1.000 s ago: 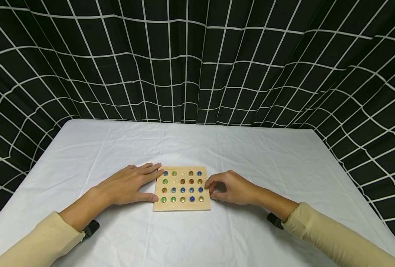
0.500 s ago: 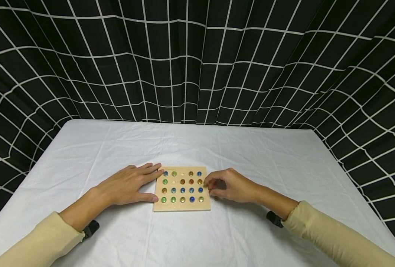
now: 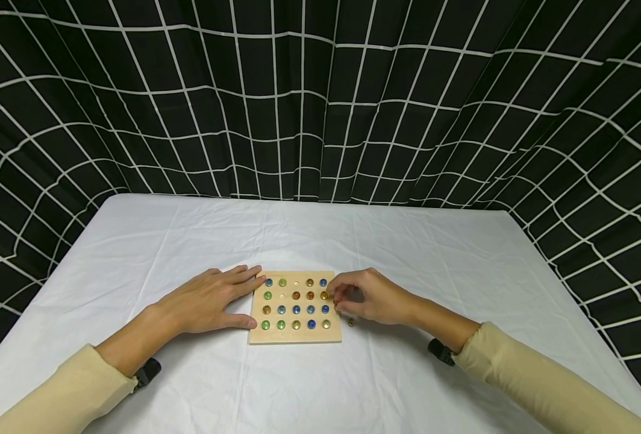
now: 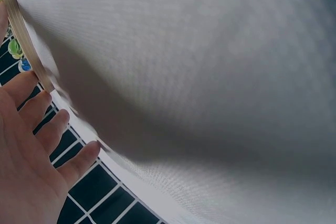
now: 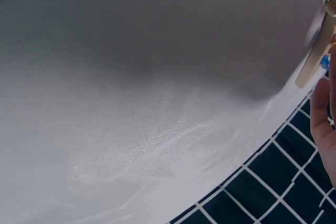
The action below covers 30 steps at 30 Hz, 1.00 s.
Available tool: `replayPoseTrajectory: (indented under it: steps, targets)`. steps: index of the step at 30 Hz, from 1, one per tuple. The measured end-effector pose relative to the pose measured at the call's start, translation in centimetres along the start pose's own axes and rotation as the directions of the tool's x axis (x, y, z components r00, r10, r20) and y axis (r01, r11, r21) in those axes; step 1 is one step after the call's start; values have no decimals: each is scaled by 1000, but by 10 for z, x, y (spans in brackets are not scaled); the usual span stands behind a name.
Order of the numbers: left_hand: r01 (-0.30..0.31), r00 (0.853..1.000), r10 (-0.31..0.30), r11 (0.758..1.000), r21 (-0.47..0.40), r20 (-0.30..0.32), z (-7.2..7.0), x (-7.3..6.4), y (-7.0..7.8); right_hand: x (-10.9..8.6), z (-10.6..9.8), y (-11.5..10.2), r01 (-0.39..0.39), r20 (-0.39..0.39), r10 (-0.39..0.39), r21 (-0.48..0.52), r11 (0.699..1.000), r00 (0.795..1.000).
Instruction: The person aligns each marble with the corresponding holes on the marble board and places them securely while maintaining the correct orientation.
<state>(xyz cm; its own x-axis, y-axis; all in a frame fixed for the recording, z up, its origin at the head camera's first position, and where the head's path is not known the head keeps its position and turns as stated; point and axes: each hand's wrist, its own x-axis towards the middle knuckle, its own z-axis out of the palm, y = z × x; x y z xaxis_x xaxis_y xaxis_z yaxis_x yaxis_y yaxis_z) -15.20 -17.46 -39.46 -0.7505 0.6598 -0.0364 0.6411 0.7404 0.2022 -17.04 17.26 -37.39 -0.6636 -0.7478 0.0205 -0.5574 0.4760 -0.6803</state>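
Note:
A light wooden board (image 3: 304,335) lies on the white cloth, with rows of coloured glass marbles in its hollows. Two hollows toward the back, one bare hollow (image 3: 296,283) and one bare hollow (image 3: 282,296), hold no marble. My left hand (image 3: 212,301) rests flat with spread fingers along the board's left edge, fingertips and thumb on the wood. At the right edge my right hand (image 3: 372,296) pinches a small amber marble between thumb and fingers, mostly hidden by them. Just right of the board sits a loose brownish marble (image 3: 350,322), also visible as a clear marble (image 5: 331,6) in the right wrist view.
White cloth (image 3: 434,253) with light creases covers the table around the board. Behind and at both sides hangs a black curtain (image 3: 277,108) with a white grid. Each wrist carries a black camera (image 3: 148,372).
My right hand has lifted away from the loose marble and moved slightly left and back, over the board's right edge, with a marble pinched. My left hand stays still.

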Motion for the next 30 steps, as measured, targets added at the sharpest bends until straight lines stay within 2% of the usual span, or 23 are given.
replayPoseTrajectory:
  steps: [11, 30]
  targets:
    - [4, 1000, -4, 1000, -8, 0, 0, 0, -1, 14, 4, -7, 35, -19, -35, 2, 999, 999]
    - [11, 1000, -11, 1000, -15, 13, 0, -2, -1, 47, 19, -17, 62, 2, -62, 7, 998, 998]
